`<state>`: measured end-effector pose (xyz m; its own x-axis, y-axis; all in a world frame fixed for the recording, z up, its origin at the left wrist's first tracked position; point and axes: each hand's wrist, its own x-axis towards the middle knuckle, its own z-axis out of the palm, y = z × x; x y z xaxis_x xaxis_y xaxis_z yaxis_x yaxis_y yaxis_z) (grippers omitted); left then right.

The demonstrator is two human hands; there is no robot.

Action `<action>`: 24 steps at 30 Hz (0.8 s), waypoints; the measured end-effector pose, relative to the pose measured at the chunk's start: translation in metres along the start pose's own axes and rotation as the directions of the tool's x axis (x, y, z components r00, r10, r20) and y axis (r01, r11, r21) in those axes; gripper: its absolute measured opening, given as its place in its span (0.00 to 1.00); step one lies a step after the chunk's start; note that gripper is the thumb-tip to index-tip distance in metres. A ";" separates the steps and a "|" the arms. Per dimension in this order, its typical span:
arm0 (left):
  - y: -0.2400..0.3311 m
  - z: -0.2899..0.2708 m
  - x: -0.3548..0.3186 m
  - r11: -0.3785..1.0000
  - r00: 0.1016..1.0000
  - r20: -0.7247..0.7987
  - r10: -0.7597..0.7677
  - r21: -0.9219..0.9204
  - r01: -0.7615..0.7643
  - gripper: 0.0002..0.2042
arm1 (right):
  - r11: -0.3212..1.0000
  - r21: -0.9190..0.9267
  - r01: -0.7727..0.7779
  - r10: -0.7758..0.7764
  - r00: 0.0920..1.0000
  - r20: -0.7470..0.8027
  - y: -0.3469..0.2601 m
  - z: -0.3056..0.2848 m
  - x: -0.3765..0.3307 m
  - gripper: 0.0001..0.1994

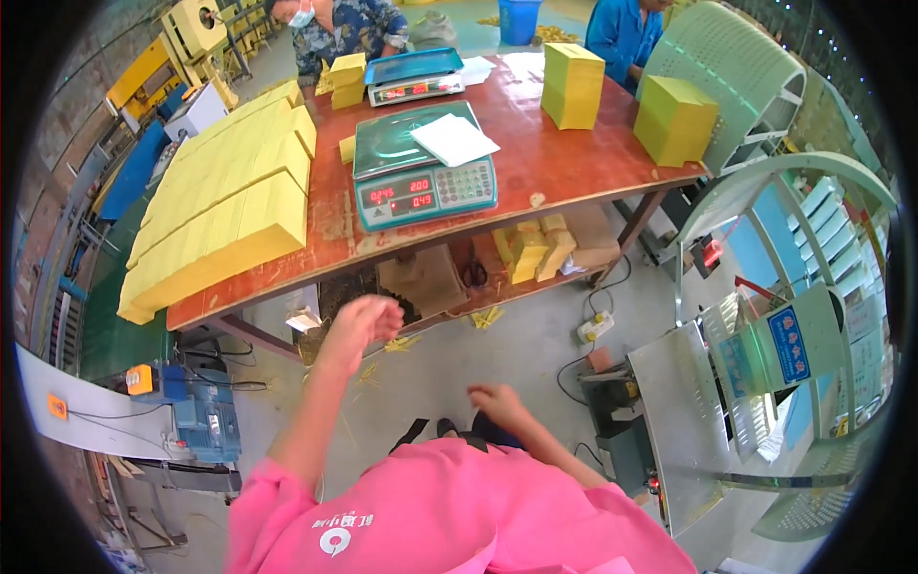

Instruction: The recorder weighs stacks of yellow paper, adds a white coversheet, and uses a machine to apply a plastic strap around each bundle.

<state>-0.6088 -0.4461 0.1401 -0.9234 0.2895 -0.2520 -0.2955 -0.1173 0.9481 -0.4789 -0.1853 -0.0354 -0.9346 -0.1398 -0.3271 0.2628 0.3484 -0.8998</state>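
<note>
Below the table edge (287, 287), both empty hands, left (363, 320) loosely curled, right (495, 402) open, hover near thick yellow paper stacks (225, 215).

2 green weighing scales (424, 163) (414, 77) sit on 1 table (564, 158). 2 tall yellow paper stacks (572, 86) (675, 120) stand at its far end. 2 other people (349, 29) (623, 33) work behind it.

Yellow paper stacks (225, 206), reddish-brown table (574, 158)
</note>
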 end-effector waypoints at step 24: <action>0.122 0.092 0.353 0.975 0.952 -0.297 0.074 0.222 -0.006 0.10 | 0.715 -0.391 0.580 -0.682 0.702 -0.205 -0.234 -0.256 0.343 0.17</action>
<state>-0.9479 -0.2712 0.1844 -0.9737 -0.0154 -0.2273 -0.2277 0.0948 0.9691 -0.9219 -0.0780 0.1373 -0.8846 -0.1454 0.4432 -0.4478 0.5301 -0.7200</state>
